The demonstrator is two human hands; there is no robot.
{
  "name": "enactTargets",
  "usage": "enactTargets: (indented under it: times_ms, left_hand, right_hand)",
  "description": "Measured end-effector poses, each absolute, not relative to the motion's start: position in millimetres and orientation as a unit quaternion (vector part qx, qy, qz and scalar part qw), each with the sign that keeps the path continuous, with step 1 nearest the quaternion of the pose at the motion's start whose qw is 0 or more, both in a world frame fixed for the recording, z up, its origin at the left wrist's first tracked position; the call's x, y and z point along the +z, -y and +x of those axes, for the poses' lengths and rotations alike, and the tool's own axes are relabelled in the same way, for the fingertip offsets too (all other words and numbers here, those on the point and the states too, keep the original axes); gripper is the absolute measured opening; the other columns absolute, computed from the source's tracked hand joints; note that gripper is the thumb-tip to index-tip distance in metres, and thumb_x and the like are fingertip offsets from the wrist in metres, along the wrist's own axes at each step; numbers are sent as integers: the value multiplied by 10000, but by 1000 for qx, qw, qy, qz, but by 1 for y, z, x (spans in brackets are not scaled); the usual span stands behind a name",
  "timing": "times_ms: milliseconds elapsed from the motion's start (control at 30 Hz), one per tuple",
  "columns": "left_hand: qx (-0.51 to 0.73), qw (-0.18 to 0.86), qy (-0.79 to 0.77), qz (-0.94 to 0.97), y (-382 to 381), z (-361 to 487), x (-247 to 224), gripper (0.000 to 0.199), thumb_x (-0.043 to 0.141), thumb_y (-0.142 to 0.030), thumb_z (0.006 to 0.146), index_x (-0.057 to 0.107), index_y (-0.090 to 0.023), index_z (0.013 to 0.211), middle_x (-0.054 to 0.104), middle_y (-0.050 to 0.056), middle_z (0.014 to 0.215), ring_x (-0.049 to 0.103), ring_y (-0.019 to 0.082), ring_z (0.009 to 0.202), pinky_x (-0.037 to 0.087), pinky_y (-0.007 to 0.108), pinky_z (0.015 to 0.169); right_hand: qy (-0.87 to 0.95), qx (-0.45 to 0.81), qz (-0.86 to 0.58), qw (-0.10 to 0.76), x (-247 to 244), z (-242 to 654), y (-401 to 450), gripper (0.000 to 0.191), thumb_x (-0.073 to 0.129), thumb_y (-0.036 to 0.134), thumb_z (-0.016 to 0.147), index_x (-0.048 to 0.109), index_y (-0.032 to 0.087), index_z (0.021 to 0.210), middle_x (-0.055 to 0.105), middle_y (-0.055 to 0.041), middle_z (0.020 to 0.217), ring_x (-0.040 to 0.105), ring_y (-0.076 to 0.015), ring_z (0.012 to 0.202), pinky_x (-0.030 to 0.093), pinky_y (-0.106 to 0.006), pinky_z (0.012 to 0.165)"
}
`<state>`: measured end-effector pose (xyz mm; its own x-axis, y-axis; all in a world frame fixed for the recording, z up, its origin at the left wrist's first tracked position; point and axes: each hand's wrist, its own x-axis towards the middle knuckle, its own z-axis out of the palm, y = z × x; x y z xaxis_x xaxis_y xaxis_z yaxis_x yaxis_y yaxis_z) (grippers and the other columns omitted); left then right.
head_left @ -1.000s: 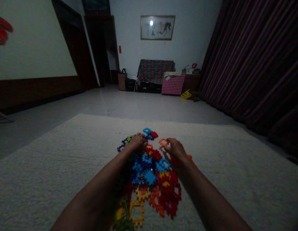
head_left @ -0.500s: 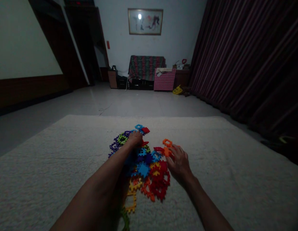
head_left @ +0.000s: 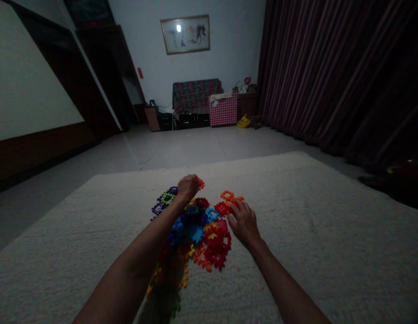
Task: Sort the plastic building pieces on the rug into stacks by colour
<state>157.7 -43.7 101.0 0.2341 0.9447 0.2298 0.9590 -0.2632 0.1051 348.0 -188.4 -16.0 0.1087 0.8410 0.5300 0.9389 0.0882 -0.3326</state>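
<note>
Half a second ago the left hand (head_left: 188, 186) was over the toys. Now I see it a bit farther away, up at the far end of the heap, and it hides some bits that I could see there before. The right hand (head_left: 245, 220) is in nearly the same spot, but a red piece (head_left: 222, 208) by its fingers shows more than before. My view has also swung a little to the right, so the framed picture (head_left: 186, 34) looks moved to the left and leans.

The left fingers are curled in. An orange-red piece (head_left: 200, 183) pokes out just beside them. I cannot tell if they pinch it. The right fingers are bent and a little spread, with the thumb apart from the rest. Their tips are right by the red piece, and I can't tell if they touch it. A hollow orange piece (head_left: 231, 195) is just past it.

The toy pieces have bumpy edges and lie in a messy heap on a pale rug (head_left: 317, 238). Most of the heap is between the two arms. I see a light blue square (head_left: 194, 234) in the middle and a light blue ring (head_left: 208, 213) near the right hand. More red pieces (head_left: 217, 247) sit close to me. Purple pieces (head_left: 158, 208) and a lime green piece (head_left: 165, 198) are left of the left hand. The left arm covers part of the heap. Far off, a dark curtain (head_left: 313, 76) hangs on the right.
</note>
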Motion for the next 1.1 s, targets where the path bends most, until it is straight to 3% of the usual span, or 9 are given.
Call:
enactTargets:
  times_ms: [100, 200, 367, 533, 700, 933, 1100]
  left_hand:
    - [-103, -56, 607, -786, 55, 186, 97, 287, 503, -266, 897, 729, -168, 1046, 748, 123, 1008, 689, 211, 924, 476, 267, 768]
    - [-124, -97, 598, -786, 68, 212, 86, 354, 524, -259, 891, 684, -150, 1188, 735, 128, 1114, 676, 194, 1024, 476, 238, 835]
    - [-125, -89, 584, -797, 97, 224, 67, 372, 465, -303, 928, 654, -182, 1225, 707, 124, 1185, 642, 210, 1124, 475, 274, 927]
    - [-42, -110, 535, -836, 120, 216, 58, 384, 522, -414, 891, 658, -186, 1169, 697, 128, 1174, 654, 241, 1081, 501, 301, 883]
    - [-33, -82, 531, -842, 129, 222, 51, 359, 528, -341, 894, 642, -158, 1182, 678, 145, 1199, 639, 243, 1100, 488, 294, 895]
    - [-78, -71, 538, -837, 122, 204, 53, 324, 439, -269, 933, 729, -165, 1033, 726, 127, 1043, 666, 216, 969, 473, 276, 833]
    - [-93, -25, 569, -817, 127, 158, 61, 351, 403, -291, 951, 731, -200, 1034, 723, 102, 1032, 658, 197, 952, 459, 272, 842]
  right_hand:
    - [664, -83, -667, 327, -18, 347, 188, 312, 557, 282, 894, 626, 238, 1195, 532, -114, 1397, 432, -279, 1298, 361, -451, 1038]
    - [658, -80, -670, 333, -17, 347, 189, 334, 560, 285, 888, 613, 219, 1211, 538, -122, 1389, 434, -281, 1303, 358, -451, 1050]
    - [651, -77, -671, 346, -17, 345, 189, 333, 559, 279, 881, 609, 204, 1201, 548, -130, 1377, 430, -284, 1310, 356, -452, 1054]
    - [649, -81, -670, 352, -17, 346, 187, 301, 556, 235, 868, 616, 210, 1162, 559, -126, 1366, 456, -270, 1282, 374, -426, 1021]
    - [647, -88, -670, 353, -17, 348, 186, 227, 533, 244, 880, 626, 216, 1085, 583, -118, 1334, 482, -268, 1237, 388, -417, 980]
    - [640, -102, -679, 345, -13, 346, 187, 228, 521, 172, 842, 627, 211, 1040, 603, -108, 1294, 500, -248, 1195, 388, -367, 923]
    - [619, -138, -684, 361, -7, 346, 191, 239, 540, 158, 812, 649, 191, 1022, 604, -128, 1294, 468, -282, 1231, 357, -407, 955]
